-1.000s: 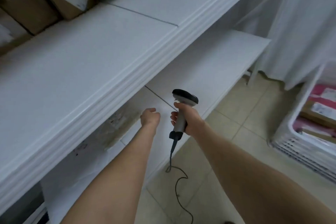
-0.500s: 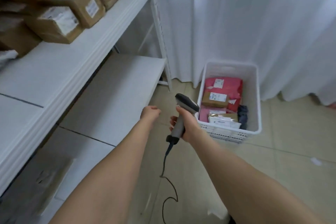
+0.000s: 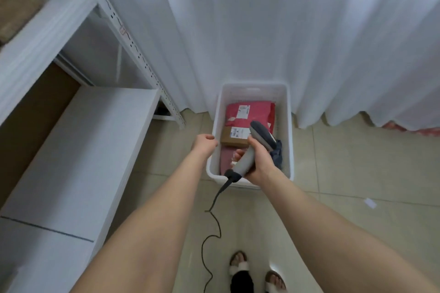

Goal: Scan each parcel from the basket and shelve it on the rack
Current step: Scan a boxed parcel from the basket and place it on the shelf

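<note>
Parcels are sitting in the white basket (image 3: 289,126) on the floor (image 3: 357,185), none in either grip. Red mailer (image 3: 250,114) is lying at the far end, white label up. Brown box (image 3: 234,138) is lying just in front of it, label up, overlapping the mailer's near edge. Dull pink parcel (image 3: 226,157) is lying nearer again, partly hidden by the scanner. Dark blue bundle (image 3: 277,152) is sitting against the right wall; cannot tell what it is.

Scanner (image 3: 247,157) is hanging over the basket, dark head at the far end, just beside the brown box in this view. Right grip (image 3: 260,164) is wrapping the handle, fingers clamped round it. Black cable (image 3: 215,228) is trailing from the handle base down across the tiles.

Left grip (image 3: 204,145) is hovering over the basket's left rim, fingers loosely curled, holding nothing.

White rack (image 3: 133,43) is standing to the left, its lower shelf (image 3: 95,150) ending near the basket. Upper shelf (image 3: 35,31) is carrying a brown parcel (image 3: 16,7), blurred. White curtain (image 3: 285,31) is hanging behind the basket, reaching the floor. Two sandalled feet (image 3: 238,266) are standing at the bottom edge. Small white scrap (image 3: 369,202) is lying on the tiles to the right.
</note>
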Action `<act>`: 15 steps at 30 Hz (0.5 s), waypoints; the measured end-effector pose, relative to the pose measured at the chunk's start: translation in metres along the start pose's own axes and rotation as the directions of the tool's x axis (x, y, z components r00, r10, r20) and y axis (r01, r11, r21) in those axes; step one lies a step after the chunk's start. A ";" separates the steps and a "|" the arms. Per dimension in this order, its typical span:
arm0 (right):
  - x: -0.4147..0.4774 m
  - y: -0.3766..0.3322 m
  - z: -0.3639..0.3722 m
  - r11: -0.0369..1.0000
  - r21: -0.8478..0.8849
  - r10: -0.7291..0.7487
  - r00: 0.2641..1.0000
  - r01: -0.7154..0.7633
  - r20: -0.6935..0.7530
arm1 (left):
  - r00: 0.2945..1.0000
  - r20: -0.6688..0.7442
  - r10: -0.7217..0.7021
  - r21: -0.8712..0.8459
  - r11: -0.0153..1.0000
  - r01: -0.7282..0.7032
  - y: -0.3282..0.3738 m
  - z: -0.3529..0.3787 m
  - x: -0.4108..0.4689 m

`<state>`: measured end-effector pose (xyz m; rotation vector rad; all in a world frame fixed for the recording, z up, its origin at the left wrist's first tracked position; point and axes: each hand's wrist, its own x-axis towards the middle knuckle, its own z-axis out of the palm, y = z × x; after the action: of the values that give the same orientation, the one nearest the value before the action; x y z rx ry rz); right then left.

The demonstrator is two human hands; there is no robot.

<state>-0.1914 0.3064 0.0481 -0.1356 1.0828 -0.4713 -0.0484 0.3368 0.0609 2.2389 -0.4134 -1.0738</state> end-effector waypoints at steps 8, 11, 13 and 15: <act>0.112 -0.061 -0.012 1.000 -0.020 0.011 0.990 -0.014 -0.144 | 0.996 0.075 -0.044 0.017 0.999 0.043 0.033 0.071 0.117; 0.167 -0.075 -0.021 1.000 -0.018 0.019 0.975 -0.023 -0.223 | 0.991 0.108 -0.078 0.052 0.996 0.073 0.029 0.102 0.166; 0.202 -0.080 -0.031 0.999 -0.001 0.035 0.969 -0.036 -0.245 | 0.986 0.118 -0.122 0.059 0.992 0.116 0.022 0.122 0.195; 0.236 -0.084 -0.043 0.999 0.029 0.051 0.965 -0.045 -0.256 | 0.979 0.117 -0.169 0.044 0.985 0.165 0.012 0.141 0.224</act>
<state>-0.1644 0.1347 -0.1368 -0.0275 1.3309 -0.4663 -0.0204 0.1571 -0.1314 2.2781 -0.2988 -1.3028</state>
